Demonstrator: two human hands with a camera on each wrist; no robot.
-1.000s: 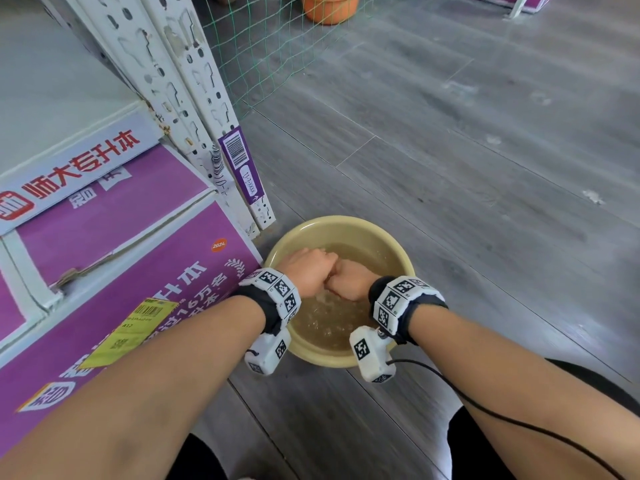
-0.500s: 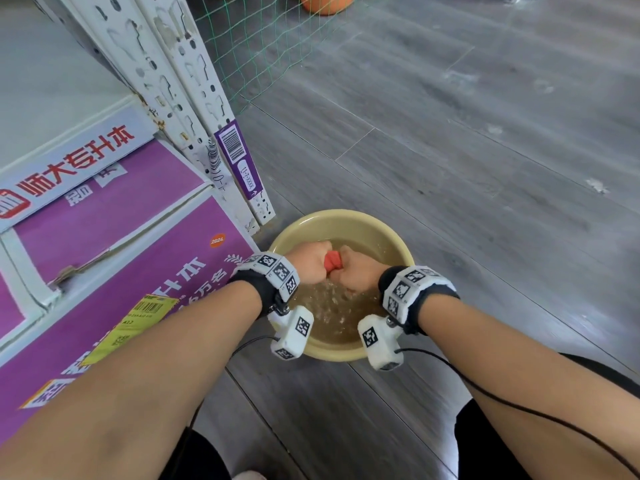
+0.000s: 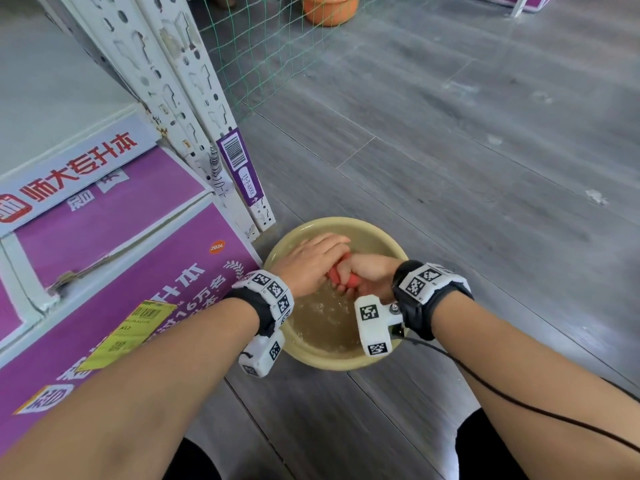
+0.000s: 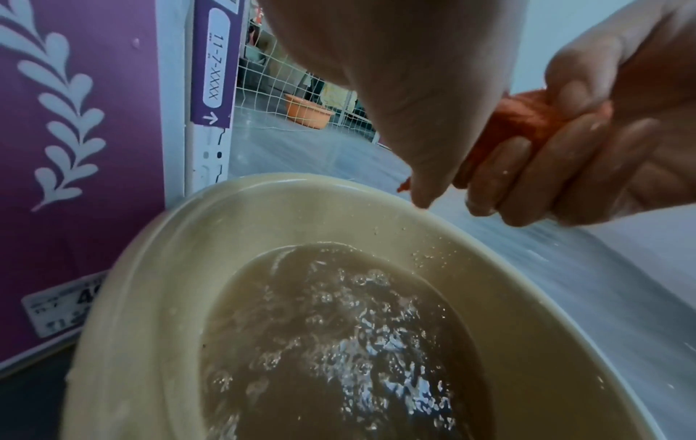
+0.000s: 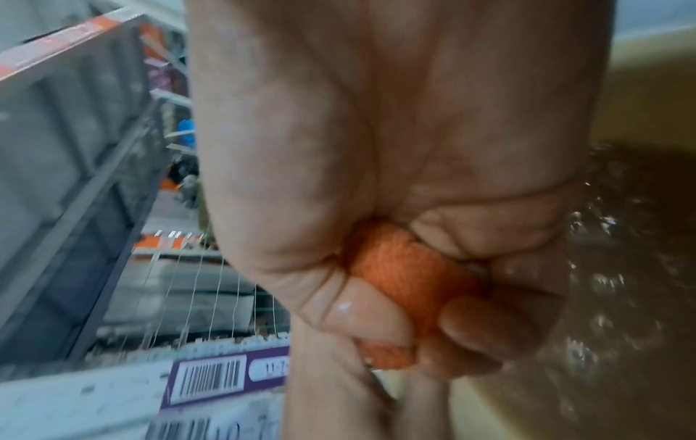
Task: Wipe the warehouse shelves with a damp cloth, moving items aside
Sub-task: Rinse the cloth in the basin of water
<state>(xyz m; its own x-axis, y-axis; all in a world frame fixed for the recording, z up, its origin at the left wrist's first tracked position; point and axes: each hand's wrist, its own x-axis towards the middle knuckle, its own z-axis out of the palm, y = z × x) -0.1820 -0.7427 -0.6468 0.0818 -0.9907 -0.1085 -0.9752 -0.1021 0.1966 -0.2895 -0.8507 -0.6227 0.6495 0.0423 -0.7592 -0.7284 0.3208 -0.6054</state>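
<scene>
A cream basin [image 3: 332, 362] of murky brown water [image 3: 322, 323] stands on the floor beside the shelf post. Both hands are over it, wringing an orange cloth [image 3: 351, 280]. My right hand [image 3: 372, 275] grips one end in a fist, and its fingers curl round the twisted cloth [image 5: 406, 279]. My left hand [image 3: 311, 263] lies over the other end and holds it, fingers reaching across the top. In the left wrist view the cloth [image 4: 527, 119] shows between the right hand's fingers [image 4: 527, 166], above the rim [image 4: 150, 282]. Most of the cloth is hidden inside the two hands.
A white perforated shelf upright [image 3: 194, 109] with a purple barcode label [image 3: 239, 164] stands just left of the basin. Purple cartons [image 3: 121, 271] fill the bottom shelf level at left. Green netting [image 3: 263, 46] and an orange basin [image 3: 329, 8] lie beyond. Grey plank floor [image 3: 485, 168] spreads to the right.
The hands came up out of the water with the orange cloth now showing between them. The left hand has shifted over the top of the cloth while the right wrist turned.
</scene>
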